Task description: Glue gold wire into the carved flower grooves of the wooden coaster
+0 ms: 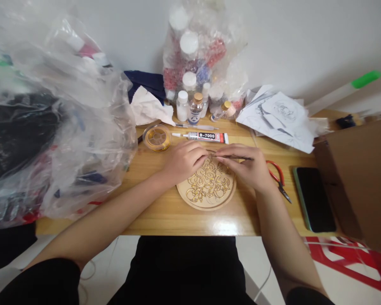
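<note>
A round wooden disc [206, 204] lies on the table, bearing a curling pattern of gold wire [206, 176]. My right hand [253, 166] is closed around dark slim tweezers [238, 157], whose tips point left over the disc's upper part. My left hand [186, 160] rests at the disc's upper left, fingers pinched together close to the tweezer tips. What those fingers hold, if anything, is too small to make out. Behind the left hand are a spool of gold wire [157, 138] and a B-7000 glue tube [206, 136]. Red-handled pliers [281, 182] lie beside my right wrist.
Plastic bags [92, 106] crowd the left side. Several small bottles, including a brown-capped bottle [195, 111], stand against the wall before a bag of jars [190, 46]. Printed papers [279, 116], a phone [314, 199] and a cardboard box [362, 178] are at the right.
</note>
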Action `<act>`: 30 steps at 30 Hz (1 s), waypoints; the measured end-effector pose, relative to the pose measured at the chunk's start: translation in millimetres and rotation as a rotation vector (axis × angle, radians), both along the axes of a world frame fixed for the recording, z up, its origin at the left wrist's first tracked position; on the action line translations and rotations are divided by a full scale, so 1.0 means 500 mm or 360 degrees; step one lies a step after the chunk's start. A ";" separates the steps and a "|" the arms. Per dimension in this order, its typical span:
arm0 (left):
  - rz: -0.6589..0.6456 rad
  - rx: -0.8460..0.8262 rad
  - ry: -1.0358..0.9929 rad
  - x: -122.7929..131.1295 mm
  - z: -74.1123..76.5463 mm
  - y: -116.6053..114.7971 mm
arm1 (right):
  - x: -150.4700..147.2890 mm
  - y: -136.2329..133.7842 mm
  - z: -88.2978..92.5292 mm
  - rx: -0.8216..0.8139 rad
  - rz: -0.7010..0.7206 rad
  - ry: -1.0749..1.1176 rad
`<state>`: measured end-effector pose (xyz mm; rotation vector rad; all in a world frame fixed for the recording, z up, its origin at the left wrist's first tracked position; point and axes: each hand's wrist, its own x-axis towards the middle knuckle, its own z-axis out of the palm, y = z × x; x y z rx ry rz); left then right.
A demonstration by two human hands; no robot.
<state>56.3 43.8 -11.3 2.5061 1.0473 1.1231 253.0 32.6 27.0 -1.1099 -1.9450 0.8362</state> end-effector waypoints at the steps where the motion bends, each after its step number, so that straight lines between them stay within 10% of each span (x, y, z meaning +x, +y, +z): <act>1: -0.0002 -0.0001 -0.0001 0.000 0.000 0.000 | 0.000 0.000 0.000 0.0006 0.0001 0.0003; 30: 0.0165 -0.0042 -0.0212 -0.001 -0.002 -0.005 | 0.006 -0.003 0.011 0.0006 -0.0012 0.0037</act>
